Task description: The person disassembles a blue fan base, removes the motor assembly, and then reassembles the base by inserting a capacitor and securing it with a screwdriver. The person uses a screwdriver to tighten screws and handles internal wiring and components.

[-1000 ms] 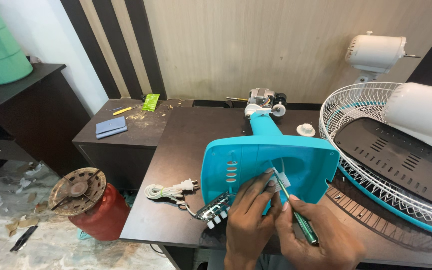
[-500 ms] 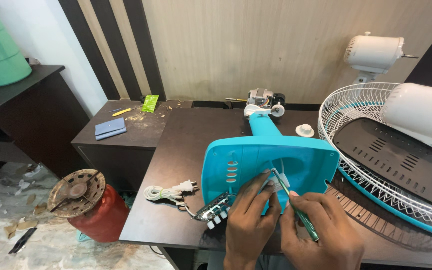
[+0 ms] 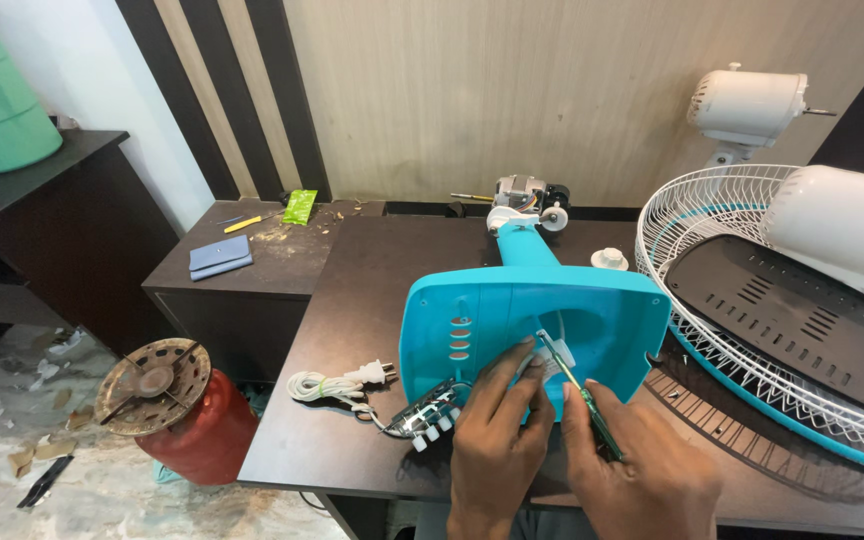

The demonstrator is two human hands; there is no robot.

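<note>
Bright, even indoor light, soft shadows, sharp focus, slight wide-angle edge bending.

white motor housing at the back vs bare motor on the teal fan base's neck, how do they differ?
The white motor housing is closed in a smooth white shell; the bare motor shows exposed metal and wiring. The housing looks bigger. It stands on its own mount by the wall, while the bare motor sits at the neck end of the teal fan base. Both lie beyond the hands.

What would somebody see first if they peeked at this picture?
Probably the bright turquoise plastic fan base lying in the middle of the dark wooden table, with both hands at it: the right hand holds a green-handled screwdriver, the left hand touches the base. Right of it lies a white wire fan guard.
</note>
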